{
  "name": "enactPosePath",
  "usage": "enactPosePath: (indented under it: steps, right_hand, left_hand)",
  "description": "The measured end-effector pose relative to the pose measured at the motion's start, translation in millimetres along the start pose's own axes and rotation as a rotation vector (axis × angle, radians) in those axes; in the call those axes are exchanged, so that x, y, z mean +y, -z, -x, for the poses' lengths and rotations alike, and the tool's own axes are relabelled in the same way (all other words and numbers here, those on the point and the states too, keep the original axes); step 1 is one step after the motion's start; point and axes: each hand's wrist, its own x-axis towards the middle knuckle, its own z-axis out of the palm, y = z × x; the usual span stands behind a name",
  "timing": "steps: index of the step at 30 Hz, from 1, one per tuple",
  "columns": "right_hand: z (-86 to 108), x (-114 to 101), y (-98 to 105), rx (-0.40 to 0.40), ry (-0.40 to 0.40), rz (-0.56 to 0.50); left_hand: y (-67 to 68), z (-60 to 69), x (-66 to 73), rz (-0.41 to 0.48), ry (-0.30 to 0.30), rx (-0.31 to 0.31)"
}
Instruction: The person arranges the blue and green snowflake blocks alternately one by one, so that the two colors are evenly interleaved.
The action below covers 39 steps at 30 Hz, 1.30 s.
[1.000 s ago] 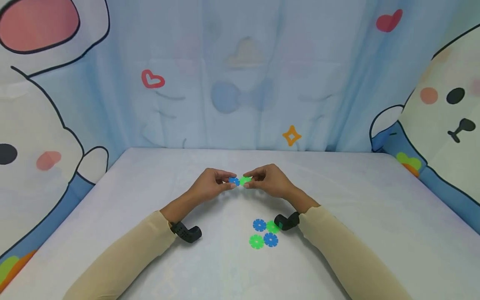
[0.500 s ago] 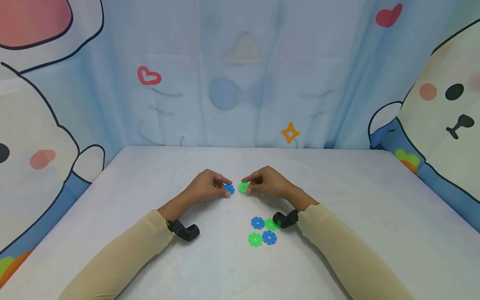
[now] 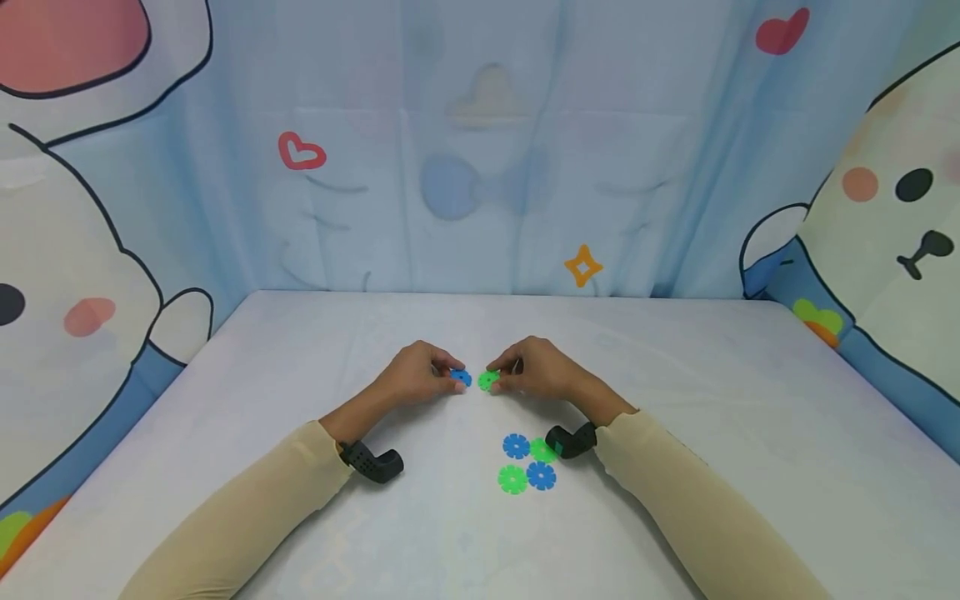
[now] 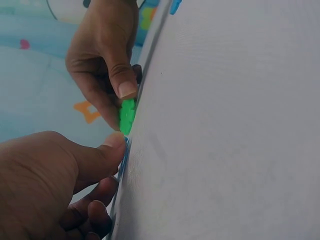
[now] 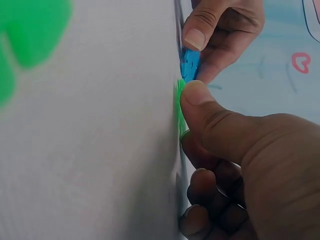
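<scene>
Between thumb and fingers, my left hand point(image 3: 417, 372) pinches a blue notched disc point(image 3: 462, 378); in the right wrist view this blue disc point(image 5: 190, 65) is seen nearly edge-on. My right hand point(image 3: 542, 368) pinches a green notched disc point(image 3: 488, 381), which shows below the thumb in the left wrist view point(image 4: 127, 116). A small gap parts the two discs in the head view. Fingers partly cover both discs, just over the white table.
Nearer me on the white table point(image 3: 360, 533) lie two blue discs point(image 3: 541, 476) and two green discs point(image 3: 513, 480). The right wrist's black band point(image 3: 572, 441) partly covers one green disc point(image 3: 542, 451). A printed curtain point(image 3: 480, 208) hangs behind.
A second ago the two discs were held almost touching, edge to edge. Both hands have since drawn slightly apart and come lower, each keeping its disc. The loose discs stay put.
</scene>
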Motion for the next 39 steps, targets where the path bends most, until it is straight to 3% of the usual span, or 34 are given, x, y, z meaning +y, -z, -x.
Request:
enactPosePath:
  steps: [16, 39]
  right_hand:
    - [0.2, -0.1, -2.3, 0.000, 0.032, 0.033]
    - [1.0, -4.1, -4.2, -0.004, 0.022, 0.071]
  left_hand:
    - [-2.5, 1.4, 1.6, -0.019, 0.028, 0.012]
    - [-1.8, 1.8, -0.4, -0.006, -0.028, 0.026]
